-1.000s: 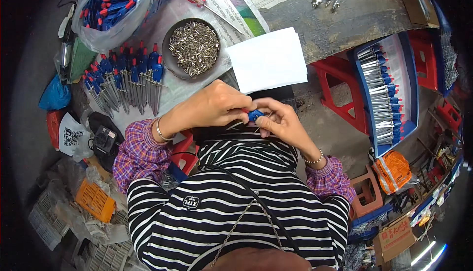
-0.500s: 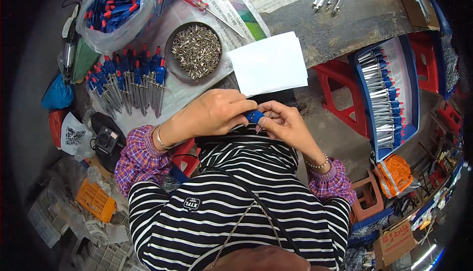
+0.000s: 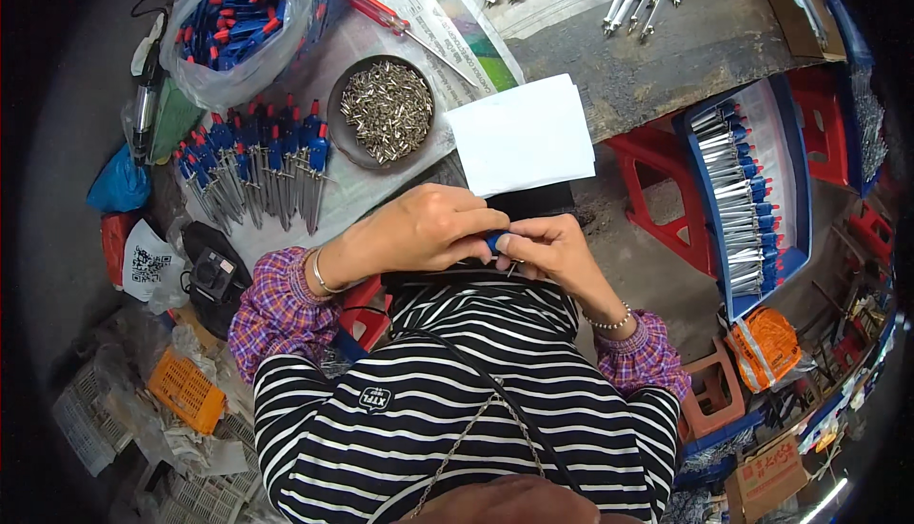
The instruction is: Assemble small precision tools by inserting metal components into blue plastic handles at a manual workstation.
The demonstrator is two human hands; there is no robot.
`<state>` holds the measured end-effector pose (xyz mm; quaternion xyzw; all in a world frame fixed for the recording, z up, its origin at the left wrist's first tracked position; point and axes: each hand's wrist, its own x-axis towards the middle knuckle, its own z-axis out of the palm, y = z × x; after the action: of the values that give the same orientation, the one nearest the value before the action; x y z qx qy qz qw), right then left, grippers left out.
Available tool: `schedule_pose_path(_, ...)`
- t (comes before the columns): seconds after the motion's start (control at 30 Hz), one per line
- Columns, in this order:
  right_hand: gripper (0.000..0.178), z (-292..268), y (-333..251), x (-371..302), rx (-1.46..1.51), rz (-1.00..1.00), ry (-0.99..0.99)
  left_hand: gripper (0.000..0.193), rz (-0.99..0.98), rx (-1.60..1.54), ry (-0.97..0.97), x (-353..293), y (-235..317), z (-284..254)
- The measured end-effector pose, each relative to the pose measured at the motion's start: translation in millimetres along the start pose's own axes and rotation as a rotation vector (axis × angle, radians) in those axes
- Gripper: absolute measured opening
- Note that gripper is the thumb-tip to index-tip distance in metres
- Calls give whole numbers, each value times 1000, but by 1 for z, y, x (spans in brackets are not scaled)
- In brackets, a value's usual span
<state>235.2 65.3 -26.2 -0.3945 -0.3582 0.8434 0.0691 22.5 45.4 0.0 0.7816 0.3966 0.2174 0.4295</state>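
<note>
Above my lap, both hands meet at a small blue plastic piece [image 3: 494, 241], mostly covered by fingers. My left hand [image 3: 440, 227] pinches it from one side, and the fingertips of my right hand [image 3: 552, 250] close on its other side. A thin metal rod [image 3: 512, 270] pokes out below the right fingers; whether it joins the blue piece is hidden. On the table at left lie several blue pieces with red tips and metal shafts [image 3: 255, 164]. Beside them stands a round bowl [image 3: 335, 136] full of small metal pins [image 3: 387, 110].
A clear plastic bag [image 3: 217, 94] of blue and red parts stands far left, near a red-handled screwdriver [image 3: 381, 12]. White paper [image 3: 524, 134] lies at the table's near edge. At right, a blue tray [image 3: 798, 200] of finished-looking pieces sits near red stools [image 3: 666, 210].
My fingers have closed further over the blue piece, which shows less now and has turned. The right fingertips have shifted, and the metal rod now shows below them.
</note>
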Motion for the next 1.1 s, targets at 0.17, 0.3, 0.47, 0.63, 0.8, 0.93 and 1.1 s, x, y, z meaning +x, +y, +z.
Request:
schedule_pose_path(0.17, 21, -13, -13, -9, 61, 7, 194, 33, -30, 321, 198, 19, -3, -47)
schedule_pose_path(0.3, 22, -40, -5, -12, 54, -185, 345, 35, -77, 654, 390, 37, -36, -92)
schedule_pose_path(0.47, 23, -51, -5, -15, 97, -210, 371, 34, -242, 755, 316, 45, -66, -109)
schedule_pose_path(0.63, 21, -50, -1, -11, 78, -224, 388, 34, -230, 794, 312, 48, -71, -106)
schedule_pose_path(0.8, 19, -51, 2, -4, -13, -263, 368, 31, -105, 752, 302, 57, -46, -97)
schedule_pose_path(0.93, 18, -48, 1, 1, -66, -280, 368, 28, -116, 535, 147, 67, -26, -64)
schedule_pose_path(1.1, 21, -43, -6, 6, 4, -269, 348, 23, -64, 554, 121, 71, -29, -48)
